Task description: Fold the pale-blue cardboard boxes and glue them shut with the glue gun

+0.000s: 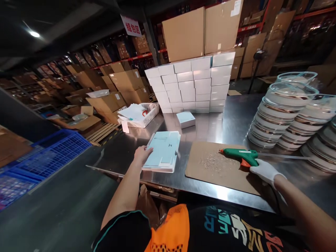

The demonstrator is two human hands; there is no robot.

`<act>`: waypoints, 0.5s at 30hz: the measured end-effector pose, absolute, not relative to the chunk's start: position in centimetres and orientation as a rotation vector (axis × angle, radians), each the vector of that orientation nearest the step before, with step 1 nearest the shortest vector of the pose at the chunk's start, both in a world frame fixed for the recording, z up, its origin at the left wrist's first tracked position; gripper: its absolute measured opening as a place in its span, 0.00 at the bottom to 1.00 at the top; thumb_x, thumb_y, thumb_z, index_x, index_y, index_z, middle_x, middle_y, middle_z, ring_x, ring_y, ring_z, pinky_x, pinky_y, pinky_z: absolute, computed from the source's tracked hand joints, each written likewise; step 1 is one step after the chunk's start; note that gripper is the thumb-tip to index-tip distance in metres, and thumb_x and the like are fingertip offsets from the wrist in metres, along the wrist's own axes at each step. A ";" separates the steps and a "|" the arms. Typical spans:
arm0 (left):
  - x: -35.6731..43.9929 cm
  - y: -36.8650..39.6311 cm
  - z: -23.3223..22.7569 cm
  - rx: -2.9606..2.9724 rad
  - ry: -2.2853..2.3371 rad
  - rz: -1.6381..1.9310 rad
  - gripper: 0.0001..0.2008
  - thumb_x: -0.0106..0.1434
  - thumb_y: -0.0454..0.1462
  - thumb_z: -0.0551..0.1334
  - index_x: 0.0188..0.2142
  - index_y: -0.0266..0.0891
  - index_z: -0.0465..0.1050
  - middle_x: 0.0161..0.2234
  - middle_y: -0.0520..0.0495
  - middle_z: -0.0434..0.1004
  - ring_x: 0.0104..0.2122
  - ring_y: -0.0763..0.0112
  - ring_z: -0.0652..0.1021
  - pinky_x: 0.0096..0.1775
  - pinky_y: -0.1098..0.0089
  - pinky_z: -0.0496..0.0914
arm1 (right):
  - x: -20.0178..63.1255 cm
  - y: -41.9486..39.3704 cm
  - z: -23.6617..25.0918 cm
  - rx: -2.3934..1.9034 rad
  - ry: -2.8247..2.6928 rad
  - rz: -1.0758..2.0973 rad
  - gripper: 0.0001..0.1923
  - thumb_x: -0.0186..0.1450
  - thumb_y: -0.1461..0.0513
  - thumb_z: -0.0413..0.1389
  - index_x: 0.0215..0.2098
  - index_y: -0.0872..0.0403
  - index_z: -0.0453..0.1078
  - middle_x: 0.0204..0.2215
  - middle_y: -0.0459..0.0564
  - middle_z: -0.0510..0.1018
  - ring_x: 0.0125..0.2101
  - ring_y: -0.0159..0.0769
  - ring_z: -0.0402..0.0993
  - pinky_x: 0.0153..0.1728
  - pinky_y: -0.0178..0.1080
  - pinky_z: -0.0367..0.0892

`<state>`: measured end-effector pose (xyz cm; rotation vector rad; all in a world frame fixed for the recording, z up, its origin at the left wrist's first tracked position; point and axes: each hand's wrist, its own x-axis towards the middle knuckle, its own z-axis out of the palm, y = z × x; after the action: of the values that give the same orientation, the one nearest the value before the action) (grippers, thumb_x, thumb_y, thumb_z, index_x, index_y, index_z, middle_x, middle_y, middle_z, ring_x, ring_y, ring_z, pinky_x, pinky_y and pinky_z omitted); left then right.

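My bare left hand (pixel 142 155) is at the left edge of a stack of flat light-blue cardboard blanks (pixel 161 148). Its thumb lies over the top blank and its fingers curl at the side, partly hidden. In a white glove, my right hand (pixel 264 170) grips the handle of a green glue gun (pixel 238 153) with an orange trigger. The nozzle points left above a brown cardboard sheet (pixel 195 164) covered with dried glue bits. A long glue stick (pixel 285 156) sticks out of the gun's back end. Beyond the blanks rests a small white box (pixel 187 120).
White boxes (pixel 181 85) form a stacked wall at the back of the metal table (pixel 168 187). At the right stand piles of round clear-lidded containers (pixel 273 120). A white basket (pixel 148 117) with papers sits back left. Blue crates (pixel 52 154) are left of the table.
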<state>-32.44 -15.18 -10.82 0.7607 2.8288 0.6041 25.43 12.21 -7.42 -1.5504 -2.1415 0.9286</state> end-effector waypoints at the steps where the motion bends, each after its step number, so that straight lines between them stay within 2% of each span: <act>1: -32.3 -14.7 -10.8 0.768 2.829 0.591 0.31 0.66 0.53 0.70 0.58 0.33 0.79 0.60 0.29 0.81 0.61 0.44 0.80 0.56 0.60 0.74 | 25.3 11.7 -7.6 -1.594 -2.096 0.992 0.25 0.53 0.62 0.62 0.50 0.55 0.80 0.21 0.53 0.79 0.20 0.50 0.76 0.18 0.44 0.69; 3: -32.1 -14.0 -10.8 0.768 2.829 0.581 0.34 0.59 0.53 0.74 0.57 0.32 0.79 0.62 0.26 0.79 0.63 0.38 0.78 0.57 0.59 0.73 | 24.9 10.5 -8.0 -1.640 -2.021 1.115 0.31 0.54 0.60 0.61 0.57 0.57 0.76 0.23 0.53 0.80 0.19 0.49 0.75 0.16 0.44 0.68; 5: -32.0 -13.6 -10.5 0.749 2.820 0.595 0.34 0.56 0.51 0.76 0.56 0.32 0.78 0.62 0.24 0.78 0.64 0.36 0.77 0.59 0.57 0.72 | 24.3 9.4 -8.4 -1.637 -1.959 1.168 0.33 0.55 0.60 0.60 0.60 0.57 0.74 0.26 0.54 0.82 0.20 0.49 0.76 0.18 0.44 0.69; 8: -31.7 -13.2 -9.7 0.694 2.792 0.657 0.33 0.52 0.47 0.79 0.53 0.32 0.77 0.60 0.23 0.79 0.62 0.35 0.79 0.58 0.54 0.73 | 23.5 8.9 -8.9 -1.614 -2.033 0.990 0.25 0.56 0.60 0.61 0.53 0.56 0.80 0.33 0.61 0.86 0.28 0.53 0.83 0.27 0.46 0.74; 11: -31.1 -12.8 -8.1 0.628 2.793 0.806 0.36 0.46 0.41 0.82 0.52 0.32 0.75 0.61 0.19 0.77 0.65 0.29 0.75 0.61 0.47 0.71 | 23.7 9.6 -9.3 -1.585 -2.201 0.745 0.20 0.59 0.58 0.61 0.47 0.54 0.83 0.38 0.65 0.87 0.36 0.60 0.86 0.35 0.49 0.75; 13: -30.4 -12.7 -6.7 0.594 2.765 0.971 0.37 0.44 0.38 0.82 0.53 0.33 0.74 0.61 0.20 0.77 0.66 0.27 0.74 0.62 0.44 0.70 | 24.5 10.3 -9.7 -1.591 -2.282 0.663 0.21 0.60 0.55 0.62 0.49 0.53 0.84 0.36 0.64 0.87 0.34 0.61 0.85 0.35 0.50 0.74; 15: -29.4 -12.9 -5.2 0.586 2.662 1.175 0.35 0.45 0.40 0.81 0.51 0.35 0.74 0.55 0.26 0.82 0.61 0.31 0.78 0.60 0.44 0.73 | 25.4 10.9 -10.2 -1.545 -2.319 0.589 0.22 0.61 0.51 0.62 0.49 0.51 0.84 0.32 0.61 0.87 0.29 0.58 0.84 0.32 0.49 0.74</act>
<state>-29.45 -12.90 -5.18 0.5863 2.6616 1.1746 25.38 10.90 -10.17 -1.5454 -2.3185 0.5892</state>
